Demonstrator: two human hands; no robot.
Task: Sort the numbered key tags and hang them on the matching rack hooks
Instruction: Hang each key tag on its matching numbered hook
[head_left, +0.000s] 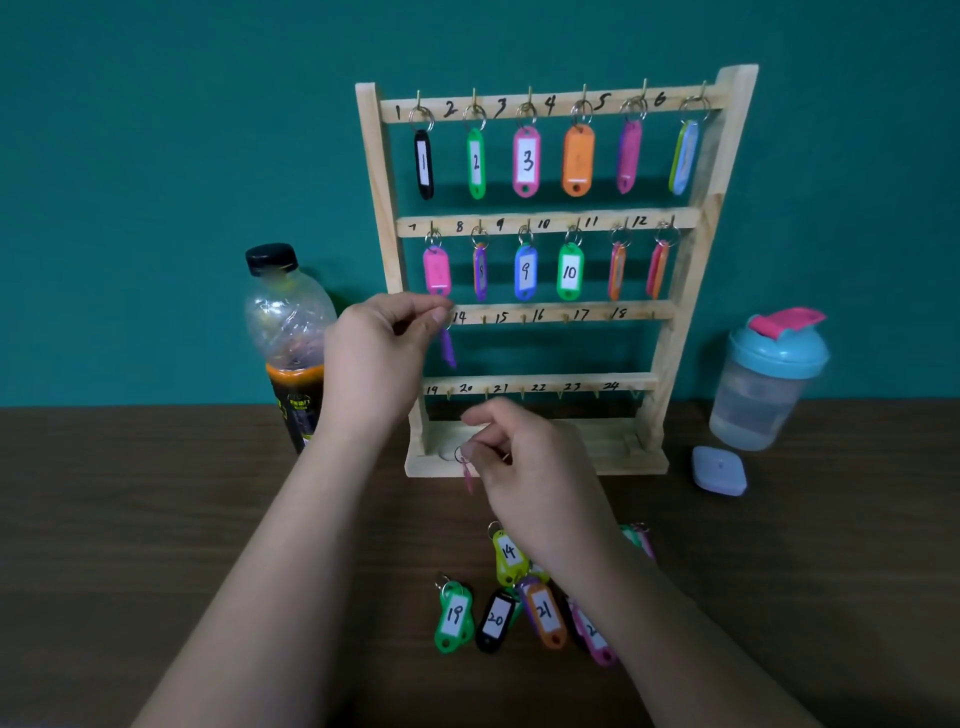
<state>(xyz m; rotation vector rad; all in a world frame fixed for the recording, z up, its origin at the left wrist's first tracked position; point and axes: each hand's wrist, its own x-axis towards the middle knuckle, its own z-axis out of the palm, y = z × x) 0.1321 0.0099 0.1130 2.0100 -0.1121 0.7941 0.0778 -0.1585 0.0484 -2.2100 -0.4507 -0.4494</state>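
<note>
A wooden rack (691, 270) with numbered hooks stands on the table; tags hang on its two upper rows, numbers 1 to 12. My left hand (379, 348) pinches the ring of a purple tag (448, 349) at the left end of the third row, beside the mark 14. My right hand (524, 462) pinches the ring of a pink tag (469, 477) in front of the rack's base. Loose tags lie near me: a yellow 14 (508, 553), a green 19 (454, 616), a black 20 (496, 619), an orange 21 (544, 613), others partly hidden under my right forearm.
A plastic bottle (291, 338) with dark liquid stands left of the rack. A shaker cup (763, 384) with a teal lid stands to the right, with a small lilac box (719, 470) in front of it. The table (156, 493) is dark wood.
</note>
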